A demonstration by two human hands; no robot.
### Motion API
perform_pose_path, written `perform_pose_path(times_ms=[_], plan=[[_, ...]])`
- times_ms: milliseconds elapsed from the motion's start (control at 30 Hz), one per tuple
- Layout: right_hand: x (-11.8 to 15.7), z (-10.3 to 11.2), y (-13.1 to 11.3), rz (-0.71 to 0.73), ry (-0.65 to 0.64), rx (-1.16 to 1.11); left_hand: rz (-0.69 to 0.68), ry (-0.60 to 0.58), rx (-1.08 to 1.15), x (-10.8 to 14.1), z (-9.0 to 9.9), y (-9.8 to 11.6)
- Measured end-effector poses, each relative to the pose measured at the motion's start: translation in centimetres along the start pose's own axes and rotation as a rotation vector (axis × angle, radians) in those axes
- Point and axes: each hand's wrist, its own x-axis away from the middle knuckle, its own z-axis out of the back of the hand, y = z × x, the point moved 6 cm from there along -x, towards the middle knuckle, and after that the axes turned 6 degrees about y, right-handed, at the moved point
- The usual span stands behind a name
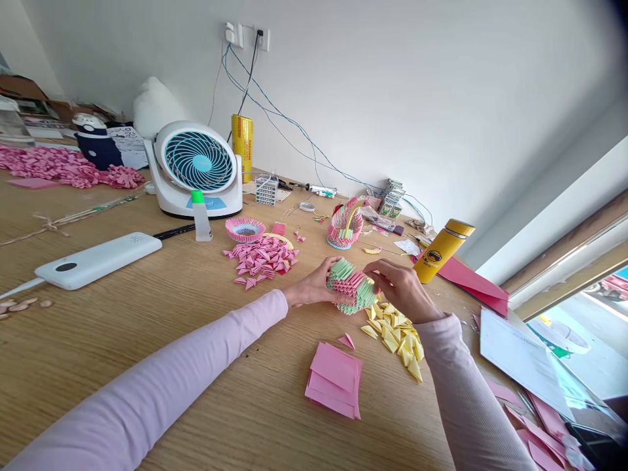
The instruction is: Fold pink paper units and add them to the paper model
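A round model of interlocked folded paper pieces (349, 285), banded in green and pink, is held tilted just above the table. My left hand (314, 286) grips it from the left, fingers wrapped round its side. At its upper right edge, the fingers of my right hand (398, 286) are pinched together; a bit of yellow shows by the fingertips, but what they hold is mostly hidden. Under that hand lies a heap of yellow folded paper triangles (395, 332). Closer to me are a single pink folded triangle (347, 341) and a stack of pink paper sheets (335, 383).
Pink folded triangles (265, 260) lie piled left of centre, near a pink paper bowl (245, 230). Behind stand a fan (201, 163), a glue bottle (201, 219) and a paper basket (345, 226). A yellow flask (441, 252) stands to the right, a white power bank (101, 260) left.
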Motion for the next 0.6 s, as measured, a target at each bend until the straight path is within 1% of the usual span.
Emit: perform_pose_path(times_ms=[600], plan=[[0.07, -0.05, 0.17, -0.005, 0.014, 0.002, -0.001, 0.016, -0.002, 0.02, 0.05, -0.01]])
